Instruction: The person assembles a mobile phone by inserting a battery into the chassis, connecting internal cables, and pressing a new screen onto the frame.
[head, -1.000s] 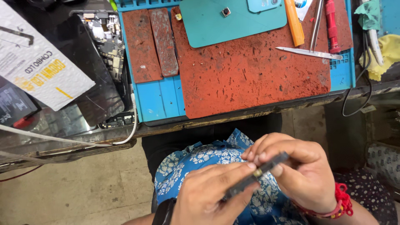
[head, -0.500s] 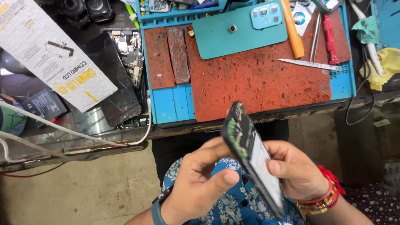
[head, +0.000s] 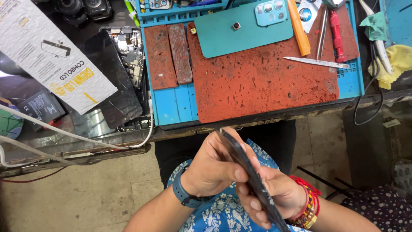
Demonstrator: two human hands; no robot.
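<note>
So both hands are below the bench's front edge, over the lap, holding a phone (head: pixel 251 176) that's turned edge-on to the camera (all you see is a dark thin slab running diagonally). Left hand (head: pixel 214 167) is curled around its upper part, thumb and fingers pressed on opposite faces; right hand (head: pixel 274 193) cups the lower part from underneath, fingers wrapped up over the edge. Up on the bench, a blue mat (head: pixel 176 105) carries a worn red pad (head: pixel 266 81), with a teal back cover (head: pixel 240 32) lying near the pad's far edge. Tweezers (head: pixel 315 62) and a red screwdriver (head: pixel 337 34) sit by the mat's right edge, and a dark screen panel (head: pixel 109 77) lies left of the mat.
</note>
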